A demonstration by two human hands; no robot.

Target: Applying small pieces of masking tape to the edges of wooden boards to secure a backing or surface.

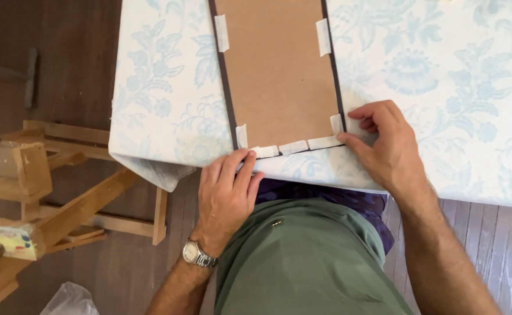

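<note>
Lying face down on the counter [442,87], which is covered by a pale cloth [168,87] printed with light blue flowers, is a picture frame [279,70] with a brown board back and a thin dark rim. Strips of white tape [294,147] run along its near edge, and more short pieces sit on both long sides, holding the board to the rim.

The left hand [227,195] rests palm down at the near left corner of the frame; its fingers [241,166] lie close together and flat, pressing on the end of a tape strip there, gripping nothing. A metal wristwatch [197,254] sits on that wrist.

The right hand [384,146] is at the near right corner. Its fingers [355,140] are curled, with the tips touching the tape where the near edge meets the right side; they press rather than hold.

The frame's near edge lies just inside the counter's edge, right in front of the person's green shirt [308,262].

To the left, on the dark wooden floor [69,58], stands a wooden easel [63,204], and a bit of clear plastic [69,300] shows at the bottom
</note>
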